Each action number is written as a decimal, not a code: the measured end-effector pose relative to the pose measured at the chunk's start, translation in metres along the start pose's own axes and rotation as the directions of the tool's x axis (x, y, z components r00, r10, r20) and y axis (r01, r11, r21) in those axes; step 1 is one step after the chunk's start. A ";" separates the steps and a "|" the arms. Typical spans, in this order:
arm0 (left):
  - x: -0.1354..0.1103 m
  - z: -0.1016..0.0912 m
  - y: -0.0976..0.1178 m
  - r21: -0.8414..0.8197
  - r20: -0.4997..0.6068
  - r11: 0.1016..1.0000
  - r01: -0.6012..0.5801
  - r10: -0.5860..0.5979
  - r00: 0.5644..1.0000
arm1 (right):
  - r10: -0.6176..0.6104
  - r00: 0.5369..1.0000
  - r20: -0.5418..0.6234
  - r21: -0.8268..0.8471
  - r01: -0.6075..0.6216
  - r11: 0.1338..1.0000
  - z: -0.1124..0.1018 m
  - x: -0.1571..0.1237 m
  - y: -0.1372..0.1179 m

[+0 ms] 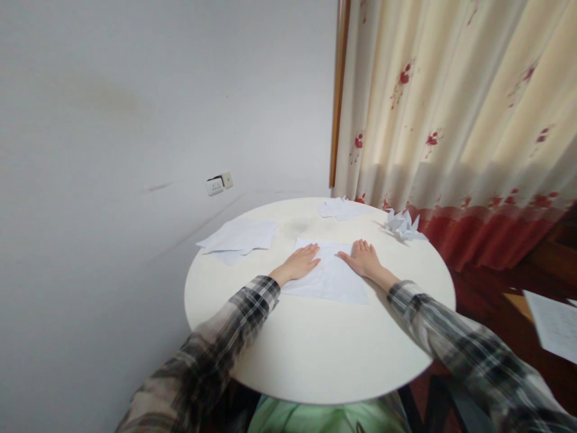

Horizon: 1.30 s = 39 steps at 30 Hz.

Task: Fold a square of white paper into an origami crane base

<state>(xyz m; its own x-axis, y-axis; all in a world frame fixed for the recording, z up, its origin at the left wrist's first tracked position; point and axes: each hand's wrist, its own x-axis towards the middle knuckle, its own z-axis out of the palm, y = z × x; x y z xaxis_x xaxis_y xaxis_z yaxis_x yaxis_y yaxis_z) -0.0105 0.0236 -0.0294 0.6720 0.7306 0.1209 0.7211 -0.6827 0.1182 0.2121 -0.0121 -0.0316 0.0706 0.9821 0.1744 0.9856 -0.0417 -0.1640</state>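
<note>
Left hand (300,263) and right hand (364,258) lie open, palms flat on 1 white paper sheet (331,282) on the round desk (315,355), apparently smoothing it; folded paper figure (402,225) far right.

The round tabletop (324,355) looks smooth and cream-coloured, with a soft, almost matt finish. The sheet (331,279) in its middle is thin white paper, matt, with light creases. The loose sheets (238,237) at the left are the same plain paper, and the folded figure (402,225) is also white paper, with sharp edges. The curtain (451,120) is soft cloth printed with red flowers. The sleeves (225,337) are checked cloth, a little fuzzy. The wall (135,120) is matt paint, and the socket (215,185) looks like plastic.
</note>
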 end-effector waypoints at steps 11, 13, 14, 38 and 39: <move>0.002 -0.002 0.013 -0.041 -0.017 0.976 -0.215 0.214 0.977 | -0.520 0.849 -0.094 0.199 0.528 0.826 -0.004 -0.012 -0.022; 0.001 -0.004 0.015 -0.045 -0.002 0.983 -0.175 0.176 0.984 | -0.571 0.821 -0.010 0.206 0.561 0.802 -0.002 -0.015 -0.025; 0.001 -0.005 0.015 -0.043 0.005 0.988 -0.150 0.151 0.989 | -0.579 0.816 0.013 0.200 0.565 0.801 -0.001 -0.016 -0.026; -0.010 -0.013 -0.015 0.140 -0.102 0.945 0.296 -0.284 0.954 | -0.583 0.813 0.012 0.201 0.569 0.798 -0.004 -0.017 -0.017; -0.011 -0.014 -0.013 0.149 -0.118 0.956 0.253 -0.237 0.964 | -0.584 0.812 0.009 0.201 0.570 0.797 -0.004 -0.017 -0.016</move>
<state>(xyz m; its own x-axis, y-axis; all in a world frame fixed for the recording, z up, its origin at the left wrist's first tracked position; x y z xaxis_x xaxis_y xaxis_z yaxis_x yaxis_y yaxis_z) -0.0298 0.0246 -0.0180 0.4569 0.8656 0.2048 0.8847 -0.4662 -0.0034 0.1953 -0.0285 -0.0282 -0.5195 0.8235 0.2282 0.7945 0.5638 -0.2259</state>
